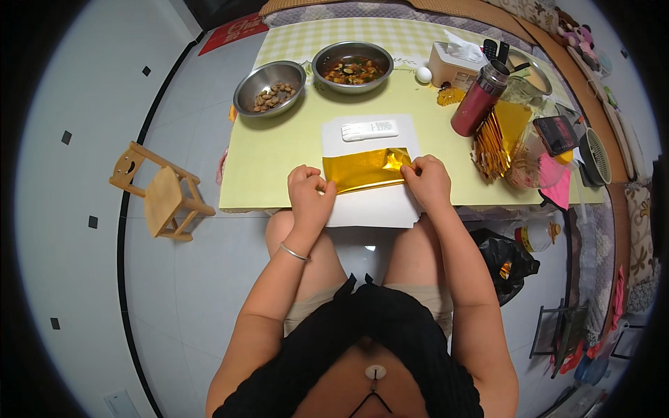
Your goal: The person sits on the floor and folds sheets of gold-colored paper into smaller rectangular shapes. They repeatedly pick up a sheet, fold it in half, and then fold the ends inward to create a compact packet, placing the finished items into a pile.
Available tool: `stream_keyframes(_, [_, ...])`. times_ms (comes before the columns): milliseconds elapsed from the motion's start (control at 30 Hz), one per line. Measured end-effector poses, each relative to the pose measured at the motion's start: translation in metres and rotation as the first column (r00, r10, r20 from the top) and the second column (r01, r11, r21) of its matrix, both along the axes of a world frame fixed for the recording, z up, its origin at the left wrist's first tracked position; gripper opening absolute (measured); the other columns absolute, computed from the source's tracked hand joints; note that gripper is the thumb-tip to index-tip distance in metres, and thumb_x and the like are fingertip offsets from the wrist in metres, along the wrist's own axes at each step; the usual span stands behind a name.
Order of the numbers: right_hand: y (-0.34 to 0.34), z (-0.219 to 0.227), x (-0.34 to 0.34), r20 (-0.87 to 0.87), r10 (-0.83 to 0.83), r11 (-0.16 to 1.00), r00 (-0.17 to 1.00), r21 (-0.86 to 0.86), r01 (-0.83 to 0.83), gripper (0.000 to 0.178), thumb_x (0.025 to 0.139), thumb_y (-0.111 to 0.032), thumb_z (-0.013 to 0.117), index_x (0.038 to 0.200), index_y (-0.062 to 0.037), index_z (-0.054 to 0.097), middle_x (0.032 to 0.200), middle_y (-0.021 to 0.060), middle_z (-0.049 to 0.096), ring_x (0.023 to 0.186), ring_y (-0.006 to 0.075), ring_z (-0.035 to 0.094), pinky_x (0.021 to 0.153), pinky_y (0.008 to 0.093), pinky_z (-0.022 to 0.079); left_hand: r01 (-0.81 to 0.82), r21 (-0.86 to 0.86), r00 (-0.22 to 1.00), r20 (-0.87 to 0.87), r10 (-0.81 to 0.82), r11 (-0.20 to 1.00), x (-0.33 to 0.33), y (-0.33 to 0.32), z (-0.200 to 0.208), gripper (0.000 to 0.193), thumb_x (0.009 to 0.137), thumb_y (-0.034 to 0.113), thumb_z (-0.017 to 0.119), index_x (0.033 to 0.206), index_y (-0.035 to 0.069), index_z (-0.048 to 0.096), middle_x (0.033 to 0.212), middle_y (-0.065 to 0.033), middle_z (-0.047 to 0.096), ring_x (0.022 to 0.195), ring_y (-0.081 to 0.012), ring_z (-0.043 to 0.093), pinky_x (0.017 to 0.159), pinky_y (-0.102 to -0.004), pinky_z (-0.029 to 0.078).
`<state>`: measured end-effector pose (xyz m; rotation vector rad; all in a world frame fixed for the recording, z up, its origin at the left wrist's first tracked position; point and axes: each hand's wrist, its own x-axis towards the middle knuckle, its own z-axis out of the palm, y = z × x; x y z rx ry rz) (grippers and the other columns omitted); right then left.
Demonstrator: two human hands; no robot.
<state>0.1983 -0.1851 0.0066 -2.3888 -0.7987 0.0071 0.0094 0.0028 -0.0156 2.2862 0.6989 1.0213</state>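
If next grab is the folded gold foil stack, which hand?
Probably right: the right hand, on the right end of the gold foil sheet, is nearer the folded gold foil stack; the left hand, on the left end, is farther.

2 hands (310, 198) apart (fingers (304, 174) bent)

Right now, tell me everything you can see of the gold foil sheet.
The gold foil sheet looks thin, shiny and metallic: a wide oblong with creases and bright glints toward its right end. It lies crosswise over the white paper, nearer the person than the white oblong object. The left hand touches its left end, the right hand its right.
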Motion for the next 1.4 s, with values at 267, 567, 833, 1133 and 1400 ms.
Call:
stream_keyframes(267, [-0.001, 0.001, -0.004, 0.042, 0.003, 0.999, 0.999, 0.031, -0.005, 0.024, 0.081, -0.024, 0.077, 0.073, -0.0045, 0.065, 0.083, 0.0127, 0.062, 0.087, 0.0329, 0.062, 0.076, 0.0449, 0.052, 0.0, 0.125, 0.998, -0.067, 0.009, 0.992, -0.001, -0.001, 0.004, 0.016, 0.071, 0.007, 0.077, 0.075, 0.001, 0.063, 0.1, -0.0164, 0.062, 0.106, -0.0354, 0.056, 0.098, -0.0462, 0.044])
stream_keyframes(567, [0.009, -0.002, -0.024, 0.593, 0.23, 0.973, 0.772, -0.168, -0.161, 0.057, 0.088, -0.015, 0.066, 0.14, 0.0026, 0.05, 0.149, 0.0204, 0.05, 0.138, 0.0389, 0.045, 0.116, 0.0514, 0.034, 0.695, 0.354, 0.707, -0.495, -0.505, 0.626, 0.011, 0.017, 0.022, 0.044, 0.086, 0.002, 0.057, 0.128, 0.009, 0.066, 0.146, -0.0225, 0.053, 0.128, -0.0404, 0.056, 0.107, -0.0415, 0.048])
stream_keyframes(833, [-0.035, -0.009, -0.04, 0.159, 0.521, 0.836, 0.839, -0.291, -0.464, 0.081, 0.092, -0.046, 0.064, 0.154, -0.0004, 0.037, 0.16, 0.0215, 0.036, 0.15, 0.0347, 0.032, 0.123, 0.0487, 0.024, 0.671, 0.169, 0.656, -0.59, -0.472, 0.722, -0.038, 0.019, 0.033, 0.063, 0.09, 0.047, 0.064, 0.144, 0.014, 0.057, 0.155, -0.0166, 0.046, 0.148, -0.0381, 0.034, 0.122, -0.0604, 0.018])
stream_keyframes(1133, [-0.012, -0.008, -0.007, 0.006, 0.239, 0.919, 0.971, 0.321, -0.229, 0.038, 0.092, -0.008, 0.065, 0.129, 0.0019, 0.063, 0.112, 0.0214, 0.069, 0.097, 0.0318, 0.069, 0.088, 0.0389, 0.055, 0.336, 0.13, 0.9, -0.335, -0.278, 0.933, 0.018, 0.044, 0.034, 0.057, 0.072, 0.02, 0.084, 0.123, 0.002, 0.066, 0.117, -0.0191, 0.065, 0.119, -0.039, 0.055, 0.104, -0.045, 0.046])
stream_keyframes(1400, [0.009, -0.01, 0.006, -0.662, 0.266, 0.86, 0.7, 0.491, 0.138, 0.058, 0.097, 0.0, 0.058, 0.149, 0.0116, 0.035, 0.078, 0.0114, 0.066, 0.061, 0.0144, 0.066, 0.053, 0.0251, 0.054, 0.253, -0.153, 0.799, -0.524, -0.296, 0.955, 0.047, 0.055, 0.042, 0.03, 0.066, 0.01, 0.088, 0.087, 0.003, 0.068, 0.083, -0.0116, 0.067, 0.09, -0.0297, 0.061, 0.083, -0.04, 0.051])
